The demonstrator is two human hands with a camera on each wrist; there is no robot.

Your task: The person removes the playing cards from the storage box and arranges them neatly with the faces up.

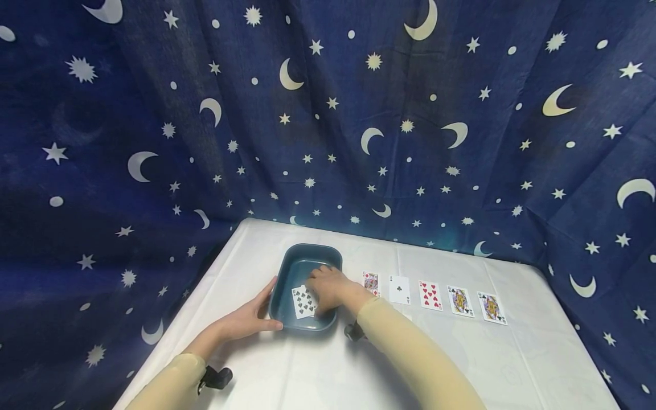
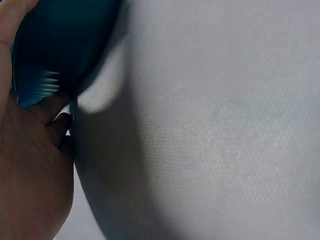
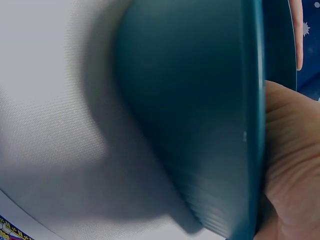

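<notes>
Teal tray (image 1: pixel 296 274) holds a spades card (image 1: pixel 304 306), possibly touching the right hand (image 1: pixel 332 288).

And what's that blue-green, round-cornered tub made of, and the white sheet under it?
The blue-green tub looks like plastic, or maybe painted metal: it's smooth with a soft shine. The white sheet seems matt, woven cloth: fine texture shows up close.

Beyond the left hand (image 1: pixel 250 319) and the right hand (image 1: pixel 332 286), a dark blue cloth (image 1: pixel 353 102) printed with pale moons, stars and dots hangs in loose folds, wrapping round to the outer side of each. Beneath them spreads a table with a white, lightly creased cover (image 1: pixel 318 370) and rounded far corners; soft shadows fall near both hands.
</notes>
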